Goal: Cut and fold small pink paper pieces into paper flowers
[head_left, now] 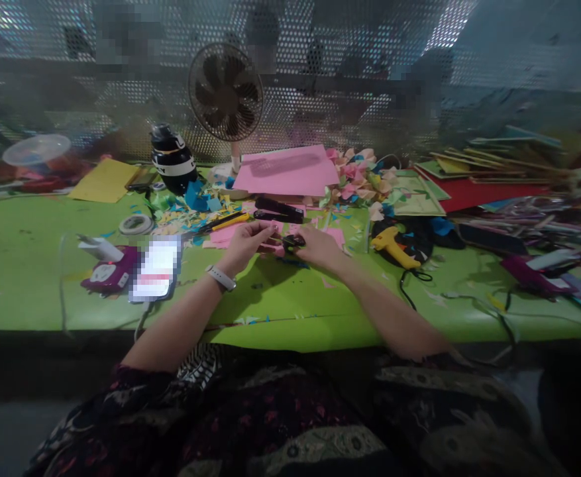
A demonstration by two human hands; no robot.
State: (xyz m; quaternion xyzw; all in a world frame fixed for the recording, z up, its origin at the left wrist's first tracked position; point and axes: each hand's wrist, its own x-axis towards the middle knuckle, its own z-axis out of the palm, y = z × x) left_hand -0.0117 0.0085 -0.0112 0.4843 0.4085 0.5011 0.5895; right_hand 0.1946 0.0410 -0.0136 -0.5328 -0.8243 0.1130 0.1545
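Note:
My left hand (248, 244), with a white watch at the wrist, is closed in a pinch on a small piece of pink paper (270, 246) over the green table (32, 265). My right hand (318, 246) is closed around black-handled scissors (293, 242) that meet the pink piece between the two hands. More pink paper scraps (225, 235) lie just beyond my fingers.
A black stapler (279, 209), a yellow pencil (230, 222) and paper scraps lie behind my hands. A yellow glue gun (394, 246) sits to the right, a phone (155, 270) and a tape roll (135, 224) to the left. A small fan (225, 93), pink sheet (286, 169) and paper flowers (360, 175) stand further back.

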